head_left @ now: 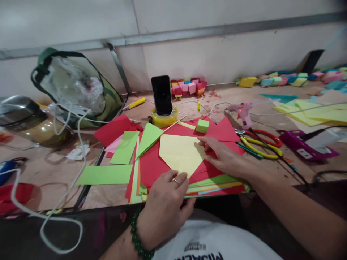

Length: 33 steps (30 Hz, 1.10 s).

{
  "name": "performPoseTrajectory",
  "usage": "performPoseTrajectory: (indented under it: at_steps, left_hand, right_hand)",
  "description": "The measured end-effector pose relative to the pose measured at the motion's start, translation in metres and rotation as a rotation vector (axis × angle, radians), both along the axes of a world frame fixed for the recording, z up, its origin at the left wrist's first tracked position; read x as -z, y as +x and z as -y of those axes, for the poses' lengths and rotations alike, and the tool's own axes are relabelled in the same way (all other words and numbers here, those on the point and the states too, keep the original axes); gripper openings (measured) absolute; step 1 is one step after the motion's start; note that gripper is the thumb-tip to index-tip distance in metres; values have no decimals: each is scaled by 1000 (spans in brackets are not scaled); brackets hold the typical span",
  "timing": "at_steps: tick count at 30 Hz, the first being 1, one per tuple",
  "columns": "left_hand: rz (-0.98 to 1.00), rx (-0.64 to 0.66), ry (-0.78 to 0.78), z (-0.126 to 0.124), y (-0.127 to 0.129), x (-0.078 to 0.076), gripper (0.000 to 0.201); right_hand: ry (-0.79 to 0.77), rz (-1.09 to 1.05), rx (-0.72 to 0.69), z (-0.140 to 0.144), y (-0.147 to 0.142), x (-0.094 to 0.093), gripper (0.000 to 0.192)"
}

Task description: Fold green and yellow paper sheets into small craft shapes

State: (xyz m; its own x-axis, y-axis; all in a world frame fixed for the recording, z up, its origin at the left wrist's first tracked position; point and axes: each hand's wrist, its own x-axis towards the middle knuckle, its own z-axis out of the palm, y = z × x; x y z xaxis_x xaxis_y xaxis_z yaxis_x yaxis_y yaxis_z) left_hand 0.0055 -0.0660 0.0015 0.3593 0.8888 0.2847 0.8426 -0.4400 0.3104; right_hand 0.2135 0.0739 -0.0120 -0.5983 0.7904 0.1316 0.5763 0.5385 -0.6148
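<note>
Worktop [271, 94] of bare brown board runs the whole width of the view below a pale wall, strewn with coloured paper. Next in size, a clear plastic bag with green trim [73, 86] slumps at the far left, a white cable [67, 187] looping down from beside it toward the near edge. A spread of red paper sheets [151, 166] lies at the centre, with green sheets [107, 174] fanned out to its left. On top of the red lies the pale yellow sheet [179, 153], folded to a point that aims at the person. The right hand [226, 159] rests flat and open on the red paper, fingertips touching the yellow sheet's right edge. The left hand [165, 202], wearing a ring and a green bead bracelet, has its fingers curled together and pressed down on the sheet's near point. Behind the papers a dark phone [162, 94] stands upright in a yellow tape roll [164, 119]. To the right lie a pink glue gun [244, 112] and red-and-yellow scissors [257, 142]. Smallest, a green paper cube [202, 126] sits just beyond the yellow sheet.
</note>
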Motion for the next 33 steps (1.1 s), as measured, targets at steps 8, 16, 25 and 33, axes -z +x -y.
performPoseTrajectory:
  at_steps: [8,16,25,33]
  left_hand:
    - [-36,18,-18,0,2,-1,32]
    - [-80,31,28,2,-1,2,36]
    - [-104,24,-94,2,1,-6,27]
    - [-37,26,-138,-1,-2,-7,21]
  right_hand:
    - [-84,151,86,7,-9,-24,48]
    - [96,314,58,15,-7,-23,71]
    - [200,461,160,32,-25,-30,93]
    - [422,324,101,-3,17,-8,53]
